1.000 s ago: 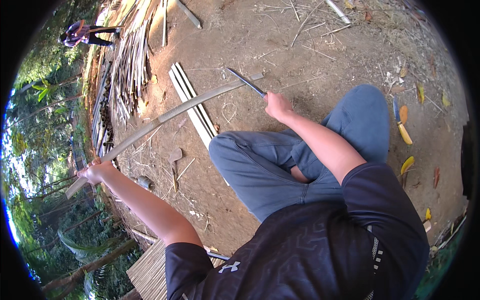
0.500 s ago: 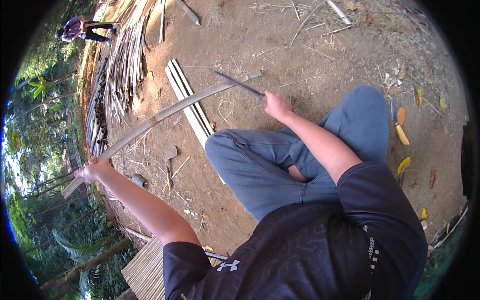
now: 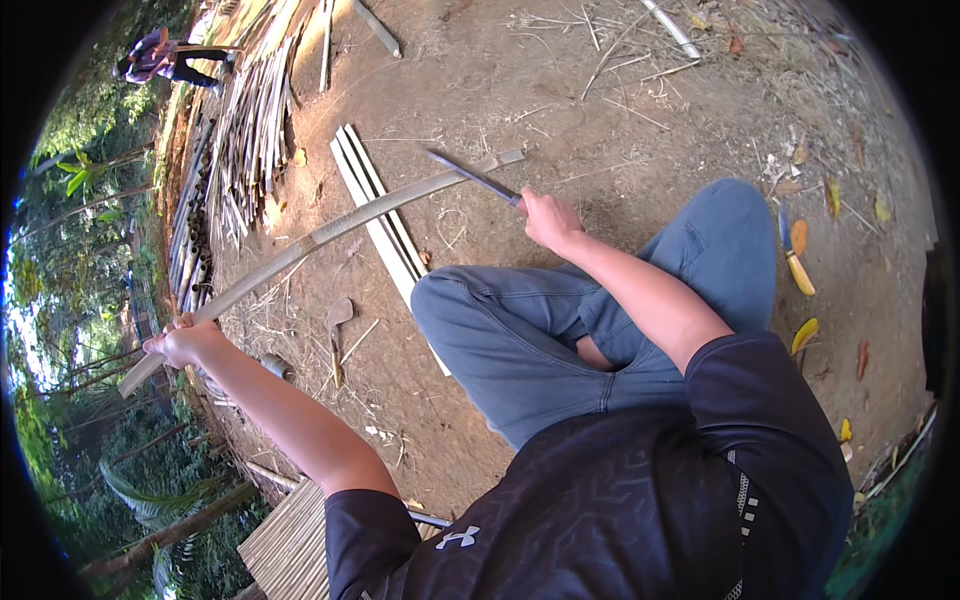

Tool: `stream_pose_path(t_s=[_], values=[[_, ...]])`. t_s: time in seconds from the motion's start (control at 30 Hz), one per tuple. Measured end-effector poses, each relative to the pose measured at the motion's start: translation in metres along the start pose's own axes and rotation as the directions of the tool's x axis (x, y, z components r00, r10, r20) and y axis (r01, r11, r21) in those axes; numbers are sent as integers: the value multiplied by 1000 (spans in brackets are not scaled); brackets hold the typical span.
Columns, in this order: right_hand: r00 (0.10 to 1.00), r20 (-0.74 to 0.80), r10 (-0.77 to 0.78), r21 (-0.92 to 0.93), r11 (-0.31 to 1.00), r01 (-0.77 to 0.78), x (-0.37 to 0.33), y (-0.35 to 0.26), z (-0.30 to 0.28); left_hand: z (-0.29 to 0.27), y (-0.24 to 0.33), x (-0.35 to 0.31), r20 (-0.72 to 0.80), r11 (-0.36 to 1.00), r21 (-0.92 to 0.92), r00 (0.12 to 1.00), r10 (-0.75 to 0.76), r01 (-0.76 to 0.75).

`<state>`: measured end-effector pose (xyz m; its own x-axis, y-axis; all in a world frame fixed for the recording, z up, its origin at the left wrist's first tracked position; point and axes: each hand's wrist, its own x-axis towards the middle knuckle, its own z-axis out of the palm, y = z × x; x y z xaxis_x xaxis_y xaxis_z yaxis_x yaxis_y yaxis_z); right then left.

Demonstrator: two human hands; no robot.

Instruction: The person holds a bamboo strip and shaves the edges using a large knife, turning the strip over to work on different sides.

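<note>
From far off, I have the left hand (image 3: 185, 342) out wide, its fingers wrapped around a long strip (image 3: 375, 208) close to one end. The strip slants up to the right, over some pale strips (image 3: 403, 268) on the dirt ground (image 3: 450, 80). In the right hand (image 3: 551, 218), the fingers are curled around the handle of a knife (image 3: 495, 189), and its blade crosses the long strip near the far end. I can't tell if they touch. I think that far end could wobble, because the only hand gripping the strip is a long way from the blade. Then the knife might slip off the side or bite too deep. If it skidded back, it could nick the bent legs (image 3: 500, 320), which are near the right hand. Another knife with a yellow handle (image 3: 798, 272) lies past the right knee (image 3: 735, 205), so reaching there without looking could mean a cut.
</note>
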<state>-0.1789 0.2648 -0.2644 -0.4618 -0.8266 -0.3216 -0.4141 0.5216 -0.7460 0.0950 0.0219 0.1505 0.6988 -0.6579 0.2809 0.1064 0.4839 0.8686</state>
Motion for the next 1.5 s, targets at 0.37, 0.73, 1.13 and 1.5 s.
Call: stream_pose_path(t_s=[0.37, 0.73, 1.13, 1.5], values=[[995, 1, 104, -51, 993, -104, -2, 10, -1, 6, 6, -15, -56, 999, 24, 998, -30, 31], [844, 473, 252, 691, 488, -533, 29, 59, 25, 7, 7, -7, 4, 1000, 15, 1000, -14, 13], [996, 48, 70, 87, 993, -74, -15, -20, -40, 3, 17, -7, 583, 963, -242, 811, 47, 118], [985, 73, 158, 82, 983, -163, -5, -1, -49, 15, 23, -9, 726, 922, -329, 679, 110, 202]])
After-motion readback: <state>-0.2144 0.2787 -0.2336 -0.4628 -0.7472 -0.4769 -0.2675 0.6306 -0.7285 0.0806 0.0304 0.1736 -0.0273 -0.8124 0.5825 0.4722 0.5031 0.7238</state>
